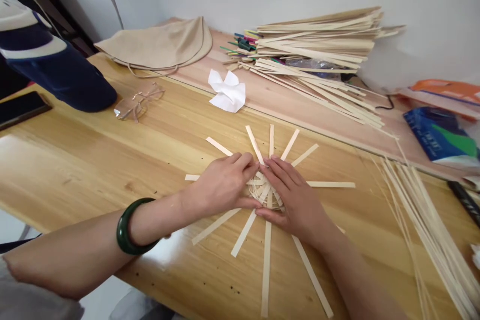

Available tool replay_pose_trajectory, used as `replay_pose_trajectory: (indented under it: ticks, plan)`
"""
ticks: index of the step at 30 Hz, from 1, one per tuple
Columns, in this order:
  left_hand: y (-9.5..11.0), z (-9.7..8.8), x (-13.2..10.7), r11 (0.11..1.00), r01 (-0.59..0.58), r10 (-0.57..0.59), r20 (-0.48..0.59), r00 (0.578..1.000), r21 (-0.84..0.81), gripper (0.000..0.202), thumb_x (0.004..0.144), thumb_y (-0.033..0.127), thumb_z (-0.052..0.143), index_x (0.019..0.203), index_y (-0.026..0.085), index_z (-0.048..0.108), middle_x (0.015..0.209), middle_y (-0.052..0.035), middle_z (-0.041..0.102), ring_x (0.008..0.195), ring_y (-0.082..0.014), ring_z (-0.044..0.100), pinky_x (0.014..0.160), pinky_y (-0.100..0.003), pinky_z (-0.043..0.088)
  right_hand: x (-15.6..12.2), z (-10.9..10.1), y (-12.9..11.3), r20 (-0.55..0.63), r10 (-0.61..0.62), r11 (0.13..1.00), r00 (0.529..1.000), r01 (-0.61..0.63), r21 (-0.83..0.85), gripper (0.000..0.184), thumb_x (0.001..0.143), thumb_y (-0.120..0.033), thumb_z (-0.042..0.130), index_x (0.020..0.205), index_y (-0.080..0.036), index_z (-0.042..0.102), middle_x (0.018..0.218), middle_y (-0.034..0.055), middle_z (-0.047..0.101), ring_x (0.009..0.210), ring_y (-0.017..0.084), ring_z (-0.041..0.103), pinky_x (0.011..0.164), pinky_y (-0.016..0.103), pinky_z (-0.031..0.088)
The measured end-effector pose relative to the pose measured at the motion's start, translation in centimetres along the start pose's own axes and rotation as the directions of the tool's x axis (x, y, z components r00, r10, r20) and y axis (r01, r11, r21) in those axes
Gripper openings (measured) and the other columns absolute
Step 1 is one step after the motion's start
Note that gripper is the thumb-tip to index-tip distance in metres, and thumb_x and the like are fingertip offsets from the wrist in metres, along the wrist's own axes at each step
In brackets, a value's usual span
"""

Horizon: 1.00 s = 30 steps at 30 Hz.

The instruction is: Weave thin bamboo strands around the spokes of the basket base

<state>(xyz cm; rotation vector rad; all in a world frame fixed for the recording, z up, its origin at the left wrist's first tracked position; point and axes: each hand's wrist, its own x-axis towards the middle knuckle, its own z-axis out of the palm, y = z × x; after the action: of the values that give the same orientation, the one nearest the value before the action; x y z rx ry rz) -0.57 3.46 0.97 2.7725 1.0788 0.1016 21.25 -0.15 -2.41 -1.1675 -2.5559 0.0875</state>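
A small round woven bamboo base (265,194) lies on the wooden table (90,170), with flat pale bamboo spokes such as (266,275) radiating from it in all directions. My left hand (221,185), with a dark green bangle (131,227) on its wrist, presses the base from the left. My right hand (292,195) covers it from the right, its fingertips meeting those of my left hand. Together they grip the woven centre, hiding much of it.
Long thin bamboo strips (423,220) lie at the right. A large pile of flat strips (311,50) sits on a raised pinkish board behind crumpled white tissue (228,91). Glasses (138,102), a dark blue cloth (56,70), a phone (20,109) and a beige bag (157,45) lie at the back left.
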Motion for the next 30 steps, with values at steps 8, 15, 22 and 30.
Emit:
replay_pose_trajectory:
  ticks: [8, 15, 22, 30]
  plan:
    - [-1.3, -0.8, -0.2, 0.993, -0.02, 0.023, 0.022, 0.999, -0.112, 0.074, 0.08, 0.058, 0.072, 0.138, 0.019, 0.05, 0.12, -0.0078, 0.058, 0.104, -0.0234, 0.06, 0.09, -0.035, 0.051, 0.0, -0.2, 0.1, 0.011, 0.026, 0.998, 1.0, -0.027, 0.062, 0.075, 0.09, -0.052, 0.06, 0.151, -0.018, 0.033, 0.153, 0.0159, 0.042, 0.147, 0.028, 0.029, 0.116, 0.056, 0.034]
    - [-1.8, -1.3, -0.3, 0.939, -0.041, 0.044, 0.003, 0.999, -0.34, 0.068, 0.08, 0.052, 0.075, 0.138, 0.024, 0.052, 0.132, -0.0075, 0.056, 0.114, -0.0221, 0.06, 0.096, -0.032, 0.049, 0.1, -0.5, 0.3, 0.063, 0.062, 0.992, 0.996, -0.069, 0.109, 0.075, 0.089, -0.052, 0.061, 0.151, -0.021, 0.034, 0.155, 0.0131, 0.039, 0.147, 0.028, 0.029, 0.119, 0.054, 0.029]
    - [0.9, -3.8, -2.1, 0.96, -0.008, -0.038, -0.16, 0.986, -0.279, 0.026, 0.099, 0.034, 0.053, 0.084, 0.018, 0.068, 0.104, -0.0049, 0.064, 0.095, -0.018, 0.061, 0.085, -0.03, 0.05, 0.0, -0.5, 0.3, 0.065, 0.066, 0.99, 0.996, -0.073, 0.117, 0.069, 0.09, -0.053, 0.058, 0.149, -0.021, 0.038, 0.156, 0.0117, 0.039, 0.147, 0.027, 0.028, 0.12, 0.052, 0.027]
    - [6.0, -0.7, -6.5, 0.958, 0.154, -0.159, -0.002, 0.987, -0.243, 0.016, 0.089, 0.03, 0.069, 0.094, 0.016, 0.063, 0.102, -0.0069, 0.064, 0.095, -0.0226, 0.061, 0.082, -0.036, 0.057, 0.0, -0.3, 0.4, 0.077, 0.09, 0.988, 0.993, -0.098, 0.116, 0.07, 0.089, -0.05, 0.06, 0.15, -0.024, 0.037, 0.157, 0.0093, 0.038, 0.147, 0.027, 0.028, 0.121, 0.052, 0.026]
